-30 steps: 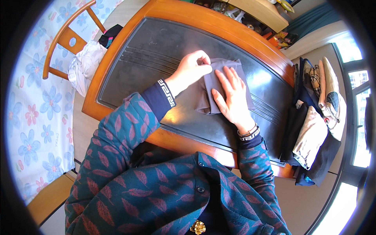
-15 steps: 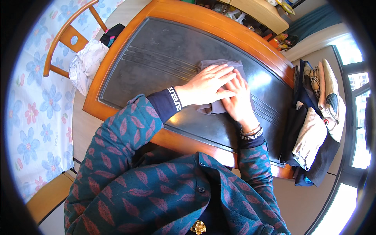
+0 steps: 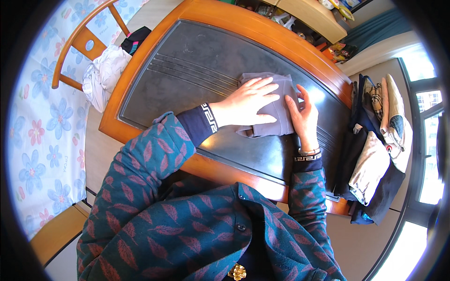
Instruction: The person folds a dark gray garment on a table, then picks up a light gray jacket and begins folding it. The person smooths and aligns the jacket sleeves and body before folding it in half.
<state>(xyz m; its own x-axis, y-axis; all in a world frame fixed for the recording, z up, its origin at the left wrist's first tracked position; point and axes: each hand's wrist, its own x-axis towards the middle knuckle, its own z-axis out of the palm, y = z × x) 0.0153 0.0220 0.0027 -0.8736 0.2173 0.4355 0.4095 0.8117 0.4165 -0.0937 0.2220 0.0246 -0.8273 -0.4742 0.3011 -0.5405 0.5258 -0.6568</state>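
A folded grey garment (image 3: 281,112) lies as a compact bundle on the dark table top (image 3: 187,61). My left hand (image 3: 248,103) rests flat across its left and middle part, fingers spread. At the bundle's right edge is my right hand (image 3: 303,114), thumb toward the cloth and fingers curved and apart. Whether the right fingertips touch the fabric I cannot tell. Part of the garment is hidden beneath my left hand.
Several folded clothes (image 3: 370,164) are piled at the table's right end. A wooden chair (image 3: 84,44) on the left bears a white crumpled cloth (image 3: 105,75) and a dark cloth (image 3: 136,40). Beyond the far table edge stands a wooden cabinet (image 3: 309,18).
My right hand has moved right, off the top of the garment to its right edge, and turned onto its side. My left hand stays nearly in place, and more of the grey cloth shows.
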